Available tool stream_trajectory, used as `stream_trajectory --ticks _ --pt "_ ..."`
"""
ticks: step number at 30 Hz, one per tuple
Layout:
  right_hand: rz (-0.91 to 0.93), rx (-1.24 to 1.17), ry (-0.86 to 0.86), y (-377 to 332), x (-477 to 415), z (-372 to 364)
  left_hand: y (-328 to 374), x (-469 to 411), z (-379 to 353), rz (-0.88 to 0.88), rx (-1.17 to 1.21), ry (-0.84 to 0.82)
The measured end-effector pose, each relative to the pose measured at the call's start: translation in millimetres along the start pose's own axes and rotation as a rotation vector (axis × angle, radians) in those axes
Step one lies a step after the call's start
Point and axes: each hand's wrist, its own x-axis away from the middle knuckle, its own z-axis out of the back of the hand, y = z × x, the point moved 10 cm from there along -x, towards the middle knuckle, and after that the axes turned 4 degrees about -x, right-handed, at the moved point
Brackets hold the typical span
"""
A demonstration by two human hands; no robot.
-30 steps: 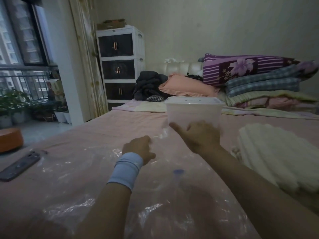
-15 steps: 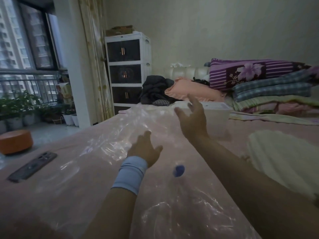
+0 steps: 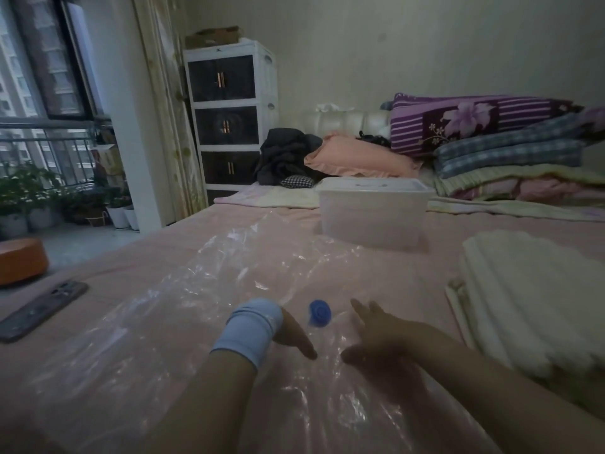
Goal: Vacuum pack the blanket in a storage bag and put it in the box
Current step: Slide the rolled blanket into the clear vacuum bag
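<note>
A clear plastic storage bag (image 3: pixel 203 290) lies spread flat on the pink bed, its blue round valve (image 3: pixel 319 312) near the middle. My left hand (image 3: pixel 294 335), with a light blue wristband, lies flat on the bag just left of the valve, fingers straight. On the right of the valve my right hand (image 3: pixel 376 335) rests open on the bag with fingers spread. The folded cream blanket (image 3: pixel 537 296) sits on the bed to the right. A translucent lidded box (image 3: pixel 373 211) stands behind the bag.
A dark phone (image 3: pixel 42 309) lies on the bed at the left edge. Pillows and folded quilts (image 3: pixel 510 149) are piled at the headboard. A white drawer cabinet (image 3: pixel 229 116) stands by the curtain. An orange stool (image 3: pixel 19 260) and plants sit by the window.
Both hands came back from the bag's far end near the box and now lie flat beside the valve. The lifted far end of the bag has settled on the bed.
</note>
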Motion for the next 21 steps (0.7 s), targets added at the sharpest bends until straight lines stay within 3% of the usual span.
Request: stream_trajectory --ticks 3,8,10,13,17,21 --pt "0.03 -0.099 0.14 0.8 -4.7 17.1 -15.1 -40.5 -4.3 0.036 0.038 0.147" --pt "0.065 0.11 0.257 -9.4 4.8 33.5 -46.4 -39.5 52.3 0.178 0.027 0.713" --pt "-0.022 0.179 0.285 -4.5 9.5 36.6 -39.2 -23.6 69.5 0.22 -0.028 0.799" --pt "-0.172 0.185 0.368 9.4 17.7 46.4 -15.4 -27.3 62.7 0.156 0.023 0.572" --pt "-0.088 0.056 0.282 6.2 4.6 29.9 29.2 -34.9 0.5 -0.113 0.01 0.071" --pt "0.047 -0.099 0.116 1.0 -4.4 13.0 28.8 -49.8 -10.9 -0.135 0.003 0.189"
